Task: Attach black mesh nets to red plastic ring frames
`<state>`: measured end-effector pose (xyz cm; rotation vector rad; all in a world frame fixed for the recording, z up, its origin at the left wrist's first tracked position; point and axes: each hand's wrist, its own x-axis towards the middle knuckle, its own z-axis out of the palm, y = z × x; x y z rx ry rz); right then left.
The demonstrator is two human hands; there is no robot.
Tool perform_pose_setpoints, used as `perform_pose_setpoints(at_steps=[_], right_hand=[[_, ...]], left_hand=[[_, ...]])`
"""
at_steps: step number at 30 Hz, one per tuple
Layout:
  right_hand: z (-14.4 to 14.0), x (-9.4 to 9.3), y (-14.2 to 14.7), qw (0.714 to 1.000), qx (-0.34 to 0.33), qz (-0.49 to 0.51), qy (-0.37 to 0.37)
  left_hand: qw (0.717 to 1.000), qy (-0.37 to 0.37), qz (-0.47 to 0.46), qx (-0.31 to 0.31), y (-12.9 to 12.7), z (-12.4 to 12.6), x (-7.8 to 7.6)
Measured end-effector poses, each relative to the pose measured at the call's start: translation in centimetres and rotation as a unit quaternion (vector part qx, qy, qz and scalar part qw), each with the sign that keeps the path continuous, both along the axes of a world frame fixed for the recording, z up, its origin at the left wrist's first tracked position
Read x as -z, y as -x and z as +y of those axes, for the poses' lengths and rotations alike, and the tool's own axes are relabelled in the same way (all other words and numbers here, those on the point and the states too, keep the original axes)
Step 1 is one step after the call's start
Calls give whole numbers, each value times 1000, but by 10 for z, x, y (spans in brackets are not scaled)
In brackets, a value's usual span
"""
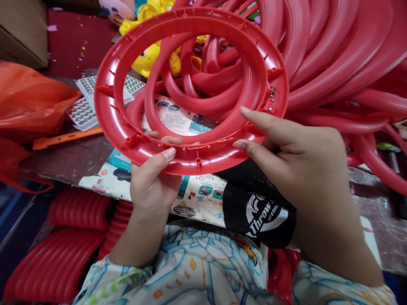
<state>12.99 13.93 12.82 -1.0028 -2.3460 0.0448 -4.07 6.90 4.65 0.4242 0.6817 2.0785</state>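
Note:
My left hand grips the near rim of a red plastic ring, thumb on its hollow channel and fingertips round the inner edge. The channel faces me and shows ribs and screw posts. A thin copper-coloured wire lies along the near part, its right end close to my right thumb. My right hand is over the ring's right side, thumb and index finger apart; its other fingers are mostly hidden. Small metal pieces, perhaps a spring and screws, sit in the channel at the right.
Many red ribbed rings pile up behind and right. Yellow toy parts, cards of button cells, an orange strip and an orange bag lie left. Below are a printed sheet, black cloth and stacked red rings.

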Motion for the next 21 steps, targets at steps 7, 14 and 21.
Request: perform_pose_setpoints(at_steps=[7,14,21], right_hand=[[3,12,10,996,-75,-16,-40],[8,24,15,994,-93,16,-50],[17,36,19,993,-122,-5,-5]], left_hand=[[999,-40,-13,-13,-7,-5,-8],[991,-60,116,8,-28,-14,9],[987,9,148,-63,-20,-22,14]])
